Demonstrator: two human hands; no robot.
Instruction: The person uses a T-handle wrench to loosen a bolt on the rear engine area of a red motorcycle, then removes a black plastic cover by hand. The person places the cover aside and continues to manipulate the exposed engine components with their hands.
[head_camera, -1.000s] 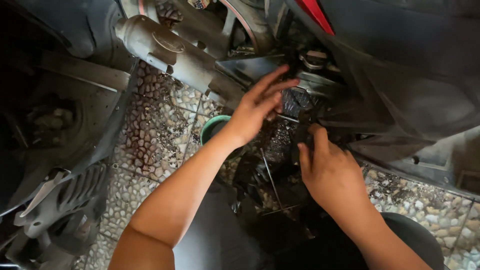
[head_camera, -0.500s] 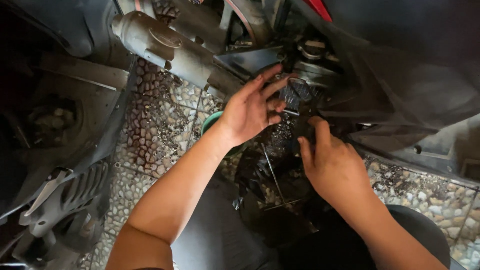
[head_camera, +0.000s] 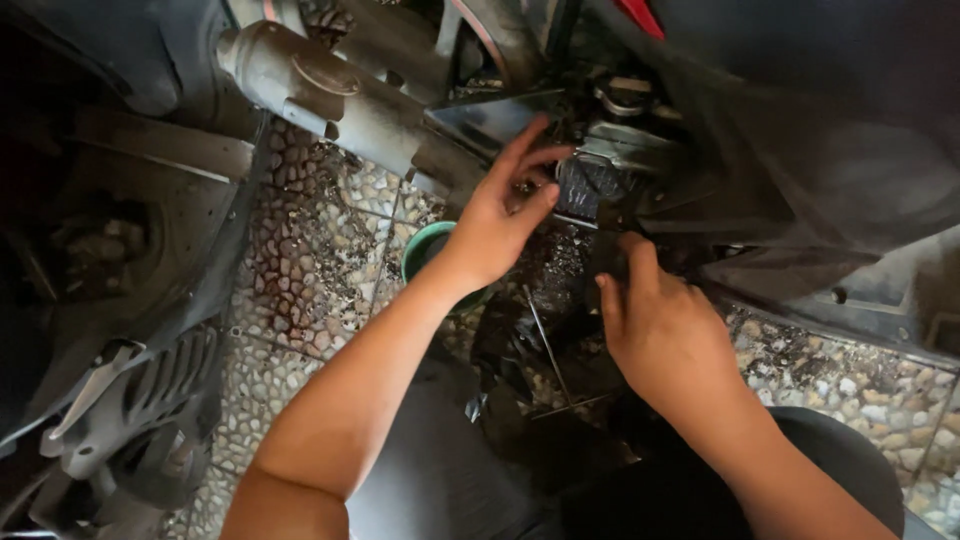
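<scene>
The left hand (head_camera: 495, 225), fingers spread loose, touches the finned engine part (head_camera: 590, 185) beside the exhaust pipe (head_camera: 340, 95). The right hand (head_camera: 665, 335) reaches beneath it, grip hidden; pebbled floor (head_camera: 310, 260) lies open leftward.

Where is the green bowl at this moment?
In the head view, the green bowl sits on the pebble floor near the middle, partly hidden under the left hand's wrist, below the grey exhaust pipe.
</scene>
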